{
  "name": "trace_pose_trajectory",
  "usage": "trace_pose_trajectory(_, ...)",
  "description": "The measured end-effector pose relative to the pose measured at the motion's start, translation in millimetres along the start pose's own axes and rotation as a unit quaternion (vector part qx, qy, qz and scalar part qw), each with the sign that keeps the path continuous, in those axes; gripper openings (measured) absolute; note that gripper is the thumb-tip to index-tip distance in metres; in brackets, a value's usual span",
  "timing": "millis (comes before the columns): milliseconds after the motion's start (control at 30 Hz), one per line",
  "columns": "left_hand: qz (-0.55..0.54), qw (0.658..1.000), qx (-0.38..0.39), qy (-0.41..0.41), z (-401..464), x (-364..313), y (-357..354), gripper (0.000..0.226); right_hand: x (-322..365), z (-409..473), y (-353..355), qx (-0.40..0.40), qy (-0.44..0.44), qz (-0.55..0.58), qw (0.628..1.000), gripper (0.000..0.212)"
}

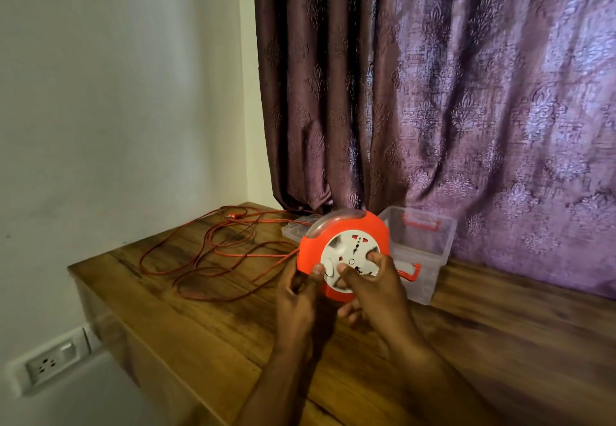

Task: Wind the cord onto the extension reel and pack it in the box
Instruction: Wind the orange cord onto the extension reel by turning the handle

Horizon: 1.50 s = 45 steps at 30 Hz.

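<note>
An orange extension reel [376, 229] with a white socket disc [346, 245] stands upright above the wooden table [213, 335]. My left hand [296, 305] grips the reel's lower left rim, thumb on the white disc. My right hand [376, 289] has its fingers pressed on the disc's right and lower part. The orange cord [213, 252] lies in loose loops on the table to the left, running into the reel's left side; its plug [230, 216] rests near the far corner. A clear plastic box [420, 245] with orange latches stands open just behind the reel.
The box's clear lid [295, 225] lies flat behind the reel on the left. A purple patterned curtain [450, 92] hangs behind the table. A white wall [116, 92] is on the left, with a wall socket [50, 364] below the table's edge.
</note>
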<state>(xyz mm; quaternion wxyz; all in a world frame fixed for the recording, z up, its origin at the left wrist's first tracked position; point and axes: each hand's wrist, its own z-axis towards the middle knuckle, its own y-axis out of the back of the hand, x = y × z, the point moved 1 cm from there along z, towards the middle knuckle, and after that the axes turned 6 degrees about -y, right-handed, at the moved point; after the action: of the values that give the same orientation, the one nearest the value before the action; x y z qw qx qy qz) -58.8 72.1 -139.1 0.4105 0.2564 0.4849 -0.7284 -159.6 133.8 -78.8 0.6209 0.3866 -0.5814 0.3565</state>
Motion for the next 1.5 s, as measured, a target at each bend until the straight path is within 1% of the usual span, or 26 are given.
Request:
trace_pose_trajectory(67,0.015,1.0,-0.015,-0.009,0.8,0.7,1.2,0.037,1.4,1.3,1.3,0.012,-0.011,0.007,1.0,0.047)
trace_pose_trajectory(100,0.012,1.0,-0.021,-0.004,1.2,1.4,1.3,0.039,1.2,1.5,2.5,0.0,0.008,-0.021,1.0,0.045)
trace_pose_trajectory(167,0.0,0.999,-0.034,0.014,2.3,3.4,2.2,0.04,1.1,-0.4,4.9,-0.055,0.082,-0.138,0.986,0.045)
trace_pose_trajectory(233,0.0,0.999,-0.041,0.02,3.0,5.9,3.9,0.036,-0.2,-4.2,5.0,-0.099,0.162,-0.283,0.94,0.055)
trace_pose_trajectory(300,0.008,0.999,-0.036,0.021,2.8,6.4,3.6,0.032,-1.9,-7.9,2.0,-0.1,0.208,-0.387,0.892,0.066)
trace_pose_trajectory(333,0.009,0.999,-0.033,0.022,2.5,6.3,3.2,0.032,-3.4,-8.3,0.2,-0.092,0.219,-0.425,0.874,0.067)
trace_pose_trajectory(400,0.009,0.999,-0.035,0.029,2.1,6.0,2.4,0.032,-6.7,-6.6,-1.3,-0.073,0.222,-0.462,0.855,0.066)
trace_pose_trajectory(467,0.006,0.999,-0.036,0.038,1.4,4.9,1.8,0.033,-9.3,-5.4,-0.4,-0.056,0.209,-0.47,0.855,0.066)
trace_pose_trajectory(600,0.02,0.998,-0.027,0.051,-1.1,2.6,1.2,0.032,-8.2,-5.7,4.4,-0.067,0.206,-0.48,0.85,0.064)
trace_pose_trajectory(667,-0.002,0.997,-0.026,0.066,-1.5,1.1,-0.5,0.033,-6.6,-5.6,4.4,-0.05,0.203,-0.458,0.864,0.068)
trace_pose_trajectory(800,-0.055,0.996,-0.034,0.06,-2.1,-1.2,-2.9,0.036,-2.5,-3.6,1.8,-0.017,0.159,-0.347,0.924,0.081)
trace_pose_trajectory(833,-0.056,0.996,-0.037,0.053,-1.9,-1.2,-2.8,0.035,-1.4,-2.9,1.5,-0.001,0.132,-0.295,0.946,0.082)
trace_pose_trajectory(900,-0.046,0.997,-0.046,0.042,0.0,0.6,-1.7,0.03,-0.2,-3.2,0.8,0.055,0.045,-0.122,0.99,0.082)
trace_pose_trajectory(933,-0.04,0.997,-0.052,0.037,1.0,1.4,-0.8,0.028,-0.1,-4.4,-0.4,0.085,0.002,-0.032,0.996,0.081)
trace_pose_trajectory(967,-0.033,0.997,-0.056,0.031,1.3,1.3,0.1,0.027,0.7,-5.9,-2.2,0.106,-0.031,0.036,0.993,0.08)
trace_pose_trajectory(1000,-0.027,0.998,-0.058,0.024,1.4,0.8,0.4,0.026,1.4,-7.1,-4.0,0.117,-0.056,0.078,0.989,0.08)
trace_pose_trajectory(1033,-0.023,0.998,-0.057,0.018,0.8,-0.3,0.5,0.027,2.3,-8.2,-5.9,0.12,-0.074,0.099,0.985,0.08)
trace_pose_trajectory(1100,-0.027,0.998,-0.056,0.015,-0.2,-3.0,-0.3,0.032,3.8,-9.3,-7.9,0.116,-0.091,0.098,0.984,0.078)
trace_pose_trajectory(1167,-0.039,0.997,-0.059,0.022,0.2,-2.5,-0.2,0.034,4.8,-8.5,-7.2,0.085,-0.064,0.031,0.994,0.069)
trace_pose_trajectory(1200,-0.044,0.997,-0.064,0.029,0.6,-2.3,-0.2,0.033,5.1,-6.8,-5.4,0.045,-0.021,-0.036,0.998,0.061)
trace_pose_trajectory(1233,-0.047,0.996,-0.071,0.036,0.7,-2.2,-0.1,0.033,5.6,-5.9,-2.7,-0.005,0.044,-0.125,0.991,0.055)
trace_pose_trajectory(1267,-0.047,0.995,-0.077,0.041,1.0,-2.0,0.1,0.036,5.2,-6.1,-0.2,-0.051,0.116,-0.219,0.968,0.053)
trace_pose_trajectory(1300,-0.047,0.995,-0.079,0.043,0.8,-2.0,0.4,0.039,4.1,-7.6,1.5,-0.077,0.177,-0.302,0.934,0.055)
trace_pose_trajectory(1333,-0.048,0.995,-0.076,0.046,0.4,-1.9,0.2,0.039,2.8,-9.3,1.7,-0.083,0.216,-0.367,0.901,0.059)
trace_pose_trajectory(1400,-0.049,0.995,-0.064,0.054,-0.6,-2.3,0.0,0.035,-0.9,-9.8,0.1,-0.067,0.237,-0.443,0.862,0.066)
trace_pose_trajectory(1500,-0.049,0.996,-0.047,0.051,-2.1,-3.1,-0.6,0.032,-6.3,-5.7,0.4,-0.057,0.241,-0.484,0.839,0.072)
